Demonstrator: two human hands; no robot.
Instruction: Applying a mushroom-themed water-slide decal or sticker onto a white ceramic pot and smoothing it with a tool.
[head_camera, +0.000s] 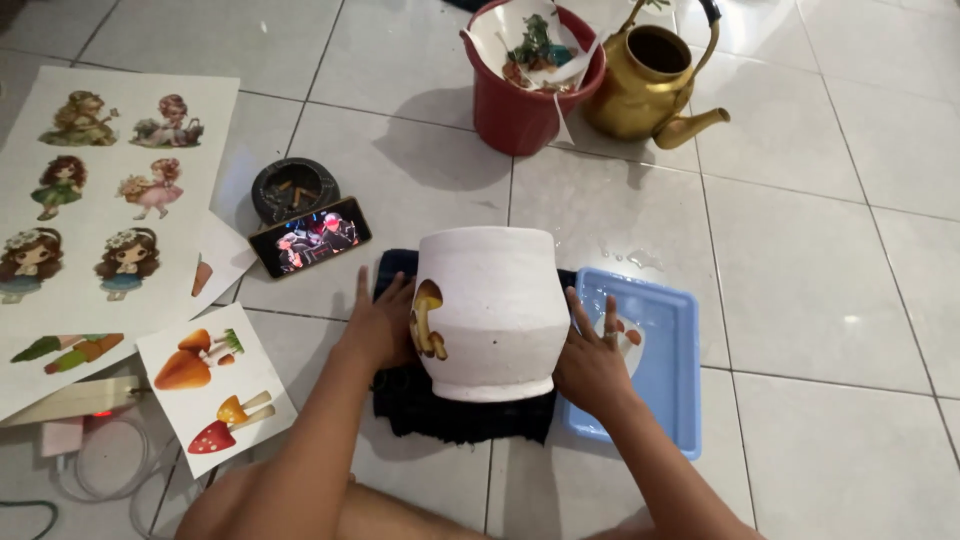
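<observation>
- The white pot (493, 312) lies tipped on a dark cloth (440, 405) on the floor, its mouth facing away and its base toward the person.
- The left hand (378, 325) is pressed flat against the pot's left side, fingers spread and open, right beside a mushroom picture (428, 320) stuck on that curve.
- The right hand (592, 365) cups the right side, its grip loose and open-fingered; it steadies the pot but does not close round it.
- To my eye the work in hand is smoothing the mushroom picture onto the curve. It would go best with the right hand bracing firmly so the pot cannot roll off the cloth, while the left presses from the middle of the picture outward.
- A light blue tray (672, 375) sits just right of the pot, touching the cloth's edge; the floor by it looks wet, so an elbow could slip there.
- Sheets of mushroom cutouts (215, 388) and doll pictures (100, 190) lie to the left, well apart from the tray.
- Far off stand a red bucket (520, 110) and a brass kettle (645, 85).
</observation>
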